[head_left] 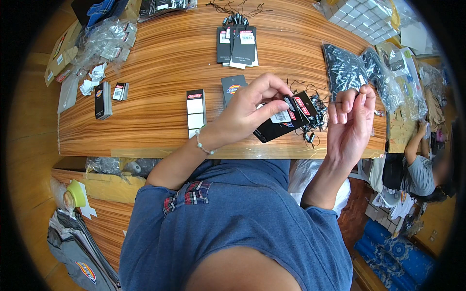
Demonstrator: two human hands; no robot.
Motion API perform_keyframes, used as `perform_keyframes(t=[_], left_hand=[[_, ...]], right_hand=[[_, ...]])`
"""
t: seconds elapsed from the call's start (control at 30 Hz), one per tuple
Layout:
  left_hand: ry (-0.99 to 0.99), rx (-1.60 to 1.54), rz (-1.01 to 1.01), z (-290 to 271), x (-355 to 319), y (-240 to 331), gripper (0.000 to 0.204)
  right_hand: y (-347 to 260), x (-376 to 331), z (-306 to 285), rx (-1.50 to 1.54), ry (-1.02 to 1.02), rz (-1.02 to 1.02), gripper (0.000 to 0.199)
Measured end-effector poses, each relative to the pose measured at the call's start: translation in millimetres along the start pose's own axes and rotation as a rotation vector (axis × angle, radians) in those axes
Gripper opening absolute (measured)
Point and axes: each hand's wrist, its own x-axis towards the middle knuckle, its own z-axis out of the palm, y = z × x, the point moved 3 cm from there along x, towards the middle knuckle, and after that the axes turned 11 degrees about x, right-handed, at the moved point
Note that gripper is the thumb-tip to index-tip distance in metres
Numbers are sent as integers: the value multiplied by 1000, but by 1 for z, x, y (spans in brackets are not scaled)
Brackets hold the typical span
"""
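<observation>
My left hand pinches black hang tags with red-and-white labels, tilted above the table's near edge. To its right, my right hand is closed, fingertips together, on a thin black string that runs toward the tags. Between the hands, behind the tags, lies a tangle of black tag strings with small plastic ends. Just beyond my left hand is a dark hang tag stack, partly hidden by that hand. A stack of black-and-white label cards lies left of my left wrist.
Strung hang tags lie at the far middle. Bags of black strings and small white boxes stand at the right. More tags, crumpled paper and clear plastic bags are at the left. Another person works at far right.
</observation>
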Motion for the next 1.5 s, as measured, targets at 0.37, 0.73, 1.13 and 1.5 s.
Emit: perform_keyframes(t=[0.37,0.73,1.13,1.5], left_hand=[[165,158,115,-12,8,8,13],[171,-230,-11,-14,12,20,15],[176,-181,4,-8,13,20,23],[37,-97,-110,-17,13,25,18]], right_hand=[[14,-5,4,12,-12,113,11],[34,-15,19,-403,-105,201,13],[38,-15,20,-383,-116,135,14],[37,-20,16,-759,-180,-89,13]])
